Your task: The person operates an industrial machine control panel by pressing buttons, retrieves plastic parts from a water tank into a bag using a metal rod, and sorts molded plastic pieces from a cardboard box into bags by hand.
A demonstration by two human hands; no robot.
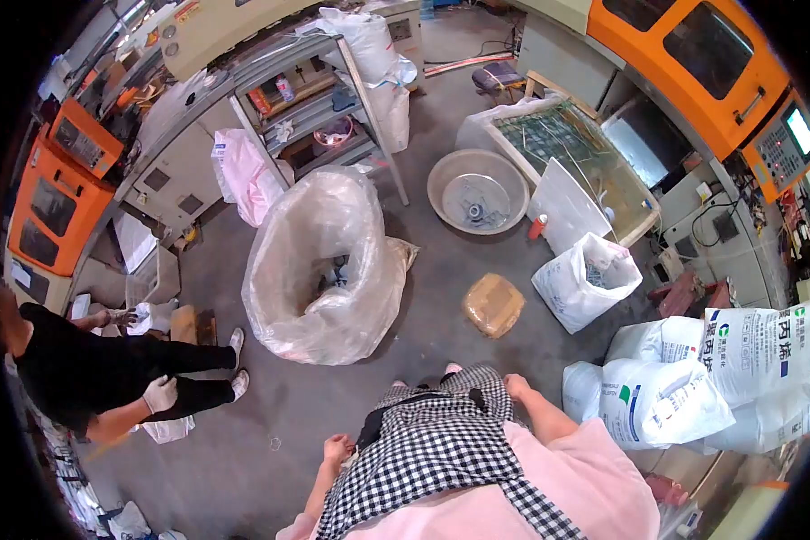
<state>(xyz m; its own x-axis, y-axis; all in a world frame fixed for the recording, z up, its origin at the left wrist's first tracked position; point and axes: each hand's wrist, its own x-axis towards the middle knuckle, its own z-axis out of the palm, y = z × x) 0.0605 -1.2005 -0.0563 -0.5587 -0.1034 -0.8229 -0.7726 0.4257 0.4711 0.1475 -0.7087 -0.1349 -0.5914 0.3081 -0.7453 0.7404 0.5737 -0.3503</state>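
Observation:
My left hand (337, 448) is beside the left edge of my black-and-white checked apron (432, 432), its fingers curled in and nothing visible in them. On the other side, my right hand (517, 387) is close against the apron; its fingers are too small to make out. In front of me on the floor lies a brown taped package (493, 306). A large clear plastic bag (283, 306) stands open to the left, with some dark and pale pieces deep inside. Right of the package is an open white woven sack (567, 292) with greyish pieces in it.
A wide metal basin (436, 198) holds grey pieces. Filled white sacks (621, 409) are piled at right. Another person (99, 369) in black, wearing a glove, stands at left. A metal step rack (369, 108) and orange machines (684, 54) stand behind; a framed glass-topped table (634, 202) leans nearby.

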